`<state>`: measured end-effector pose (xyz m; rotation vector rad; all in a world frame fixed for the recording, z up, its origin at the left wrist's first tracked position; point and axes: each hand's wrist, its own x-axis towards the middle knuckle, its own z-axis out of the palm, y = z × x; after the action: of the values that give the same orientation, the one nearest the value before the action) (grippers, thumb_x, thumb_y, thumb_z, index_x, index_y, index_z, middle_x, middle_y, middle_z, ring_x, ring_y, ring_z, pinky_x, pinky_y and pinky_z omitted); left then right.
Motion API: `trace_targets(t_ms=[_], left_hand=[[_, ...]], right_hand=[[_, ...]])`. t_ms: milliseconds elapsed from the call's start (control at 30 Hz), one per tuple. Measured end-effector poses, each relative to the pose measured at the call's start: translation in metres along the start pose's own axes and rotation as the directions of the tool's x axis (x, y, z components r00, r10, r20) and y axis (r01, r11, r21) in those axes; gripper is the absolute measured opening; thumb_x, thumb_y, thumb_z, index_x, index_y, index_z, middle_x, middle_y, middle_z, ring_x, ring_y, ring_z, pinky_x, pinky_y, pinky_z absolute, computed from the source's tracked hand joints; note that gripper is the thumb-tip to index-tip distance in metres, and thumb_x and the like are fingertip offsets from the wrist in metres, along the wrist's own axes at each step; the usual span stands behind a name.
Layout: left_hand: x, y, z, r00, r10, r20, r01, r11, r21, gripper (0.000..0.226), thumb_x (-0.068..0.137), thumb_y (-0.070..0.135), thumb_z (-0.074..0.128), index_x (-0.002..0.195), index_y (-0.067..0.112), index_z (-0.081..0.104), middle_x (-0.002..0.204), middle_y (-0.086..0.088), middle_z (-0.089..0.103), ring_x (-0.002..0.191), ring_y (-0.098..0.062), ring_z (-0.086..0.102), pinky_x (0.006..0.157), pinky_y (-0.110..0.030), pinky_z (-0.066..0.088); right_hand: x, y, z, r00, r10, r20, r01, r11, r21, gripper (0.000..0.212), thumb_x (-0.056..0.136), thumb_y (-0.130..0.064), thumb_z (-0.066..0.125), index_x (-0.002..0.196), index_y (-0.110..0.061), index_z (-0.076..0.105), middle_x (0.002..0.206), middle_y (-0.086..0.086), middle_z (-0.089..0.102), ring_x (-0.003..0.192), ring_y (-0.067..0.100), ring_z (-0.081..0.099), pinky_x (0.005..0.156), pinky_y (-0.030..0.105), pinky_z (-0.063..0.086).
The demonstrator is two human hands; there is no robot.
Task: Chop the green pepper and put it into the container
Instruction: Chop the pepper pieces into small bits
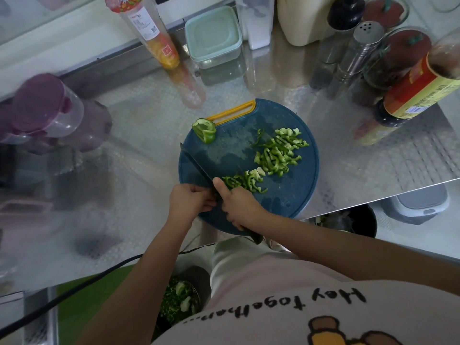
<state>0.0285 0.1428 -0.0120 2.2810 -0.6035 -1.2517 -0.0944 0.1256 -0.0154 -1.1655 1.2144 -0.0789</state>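
A round blue cutting board (293, 195) with a yellow handle lies on the steel counter. Chopped green pepper strips (276, 155) are piled on its right half, and a smaller pile (245, 181) lies near my hands. An uncut pepper piece (204, 130) sits at the board's upper left. My right hand (236, 202) grips the handle of a dark knife (196, 163) whose blade points up-left across the board. My left hand (190, 200) rests curled beside the blade at the board's near-left edge; whether it holds anything is hidden. A lidded pale green container (214, 36) stands at the back.
Bottles, a steel shaker (358, 51) and jars crowd the back right. A tall tube of snacks (149, 33) and a purple-lidded jug (47, 108) stand at the left. A bowl of chopped greens (180, 302) sits below the counter edge, by a black cable (74, 290).
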Motion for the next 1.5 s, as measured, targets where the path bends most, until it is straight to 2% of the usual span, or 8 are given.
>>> trace_targets(t_ms=[200, 400, 600, 833, 1000, 1133, 1300, 1500], left_hand=[[0.003, -0.004, -0.001, 1.0, -0.018, 0.026, 0.019, 0.998, -0.052, 0.008, 0.083, 0.001, 0.065, 0.075, 0.0, 0.065, 0.07, -0.016, 0.067, 0.063, -0.023, 0.067, 0.057, -0.025, 0.058], [0.007, -0.005, -0.002, 0.999, 0.032, -0.004, -0.032, 0.997, -0.072, 0.012, 0.084, 0.003, 0.065, 0.073, 0.002, 0.066, 0.067, -0.013, 0.067, 0.055, -0.017, 0.065, 0.05, -0.02, 0.054], [0.015, -0.007, -0.004, 0.978, 0.171, -0.117, -0.155, 0.979, 0.136, 0.014, 0.084, 0.014, 0.067, 0.072, 0.006, 0.069, 0.064, -0.007, 0.067, 0.055, -0.015, 0.061, 0.053, -0.021, 0.053], [0.011, 0.005, 0.02, 0.982, 0.186, 0.025, -0.183, 0.98, -0.074, 0.011, 0.09, 0.006, 0.059, 0.089, 0.001, 0.068, 0.073, -0.006, 0.068, 0.062, -0.015, 0.067, 0.06, -0.022, 0.057], [0.027, 0.02, 0.005, 0.853, 0.492, -0.177, -0.404, 0.835, 0.374, 0.034, 0.091, 0.028, 0.053, 0.072, 0.002, 0.067, 0.068, -0.013, 0.067, 0.063, -0.028, 0.066, 0.068, -0.044, 0.056], [0.037, 0.041, -0.009, 0.845, 0.474, -0.247, -0.385, 0.86, 0.335, 0.032, 0.086, 0.036, 0.062, 0.094, 0.005, 0.069, 0.091, -0.011, 0.071, 0.082, -0.025, 0.067, 0.082, -0.036, 0.054], [0.056, 0.066, -0.013, 0.883, 0.469, -0.027, -0.43, 0.829, 0.356, 0.083, 0.069, 0.034, 0.082, 0.138, 0.015, 0.039, 0.137, -0.007, 0.046, 0.121, -0.024, 0.049, 0.097, -0.035, 0.042], [0.089, 0.088, -0.009, 0.891, 0.408, 0.201, -0.452, 0.752, 0.479, 0.103, 0.062, 0.027, 0.086, 0.146, 0.017, 0.027, 0.147, -0.01, 0.036, 0.132, -0.029, 0.037, 0.108, -0.039, 0.034]], right_hand=[[-0.008, 0.007, -0.009, 0.995, 0.104, 0.012, -0.104, 0.968, 0.227, 0.061, 0.095, -0.06, 0.032, 0.055, -0.014, 0.029, 0.032, -0.007, 0.028, 0.024, 0.01, 0.03, 0.034, 0.017, 0.025], [-0.015, 0.002, -0.023, 0.994, 0.11, 0.014, -0.11, 0.955, 0.275, 0.06, 0.091, -0.065, 0.033, 0.057, -0.016, 0.03, 0.035, -0.005, 0.027, 0.027, 0.011, 0.027, 0.036, 0.015, 0.024], [-0.014, 0.0, -0.048, 0.989, 0.115, -0.093, -0.077, 0.939, 0.336, 0.065, 0.088, -0.071, 0.032, 0.057, -0.014, 0.036, 0.044, 0.001, 0.035, 0.032, 0.015, 0.032, 0.039, 0.021, 0.031], [-0.019, 0.0, -0.051, 0.987, 0.061, -0.146, -0.01, 0.944, 0.331, 0.066, 0.088, -0.071, 0.031, 0.055, -0.014, 0.035, 0.044, 0.002, 0.035, 0.033, 0.016, 0.032, 0.038, 0.021, 0.032], [-0.018, 0.0, -0.052, 0.979, 0.039, -0.198, 0.033, 0.937, 0.348, 0.063, 0.09, -0.069, 0.031, 0.057, -0.015, 0.036, 0.046, 0.001, 0.035, 0.034, 0.015, 0.033, 0.04, 0.024, 0.033], [-0.02, 0.002, -0.053, 0.98, 0.031, -0.198, 0.038, 0.943, 0.331, 0.062, 0.091, -0.068, 0.03, 0.057, -0.015, 0.036, 0.047, 0.002, 0.035, 0.035, 0.015, 0.033, 0.04, 0.024, 0.032], [-0.021, 0.003, -0.052, 0.98, 0.039, -0.197, 0.027, 0.947, 0.321, 0.063, 0.09, -0.067, 0.03, 0.057, -0.015, 0.037, 0.048, 0.002, 0.036, 0.036, 0.015, 0.033, 0.04, 0.025, 0.034], [-0.023, 0.004, -0.051, 0.977, 0.07, -0.2, 0.0, 0.943, 0.332, 0.063, 0.091, -0.067, 0.03, 0.057, -0.015, 0.037, 0.048, 0.002, 0.037, 0.035, 0.014, 0.033, 0.04, 0.023, 0.032]])
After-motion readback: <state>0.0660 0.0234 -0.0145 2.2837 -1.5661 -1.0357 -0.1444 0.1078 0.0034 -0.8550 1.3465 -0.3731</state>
